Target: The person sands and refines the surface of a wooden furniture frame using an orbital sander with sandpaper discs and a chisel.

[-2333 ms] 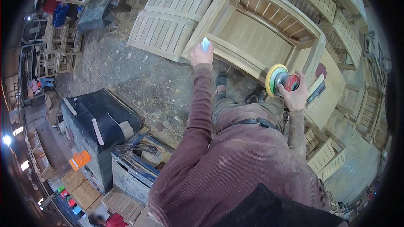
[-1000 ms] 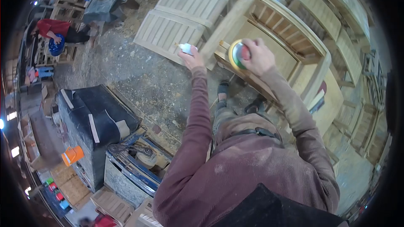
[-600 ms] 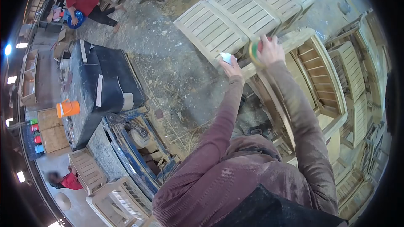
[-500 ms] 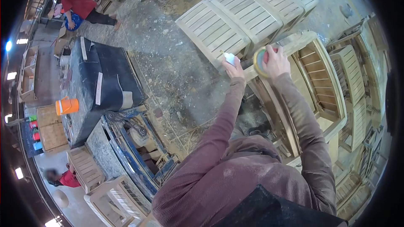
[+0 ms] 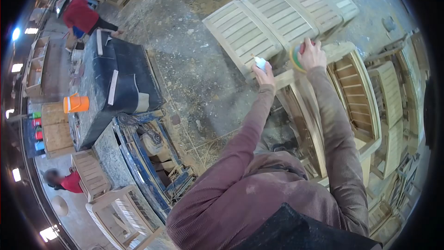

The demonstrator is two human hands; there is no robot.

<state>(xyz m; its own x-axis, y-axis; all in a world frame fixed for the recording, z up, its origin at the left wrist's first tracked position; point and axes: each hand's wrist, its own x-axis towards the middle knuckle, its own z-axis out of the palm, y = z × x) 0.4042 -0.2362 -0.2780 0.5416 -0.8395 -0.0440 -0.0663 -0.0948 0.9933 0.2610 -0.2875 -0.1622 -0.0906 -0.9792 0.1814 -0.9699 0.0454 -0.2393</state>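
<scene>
My left hand [image 5: 266, 76] is closed around a small white squeeze bottle [image 5: 261, 64] with a thin yellowish nozzle pointing up and away. Just to its right, my right hand [image 5: 313, 57] grips a round yellow-rimmed thing [image 5: 296, 60], greenish inside its rim and held on edge; its exact kind I cannot tell. Both hands are over the near end of a pale wooden furniture frame [image 5: 341, 50] with a slatted inside panel [image 5: 354, 95]. Beyond them stands a row of slatted wooden pieces [image 5: 249, 31], the nearest corner close to my left hand.
To the left stands a dark-covered workbench [image 5: 132, 76] with an orange bucket [image 5: 76, 103] at its edge. Nearer is a blue metal machine frame [image 5: 152, 153]. People in red [image 5: 82, 16] are at the far left. More slatted furniture [image 5: 391, 97] crowds the right.
My view has shifted slightly, so most things sit a little differently in it. Both hands keep their hold, and the round thing is turned more edge-on. The far person in red has bent differently.
</scene>
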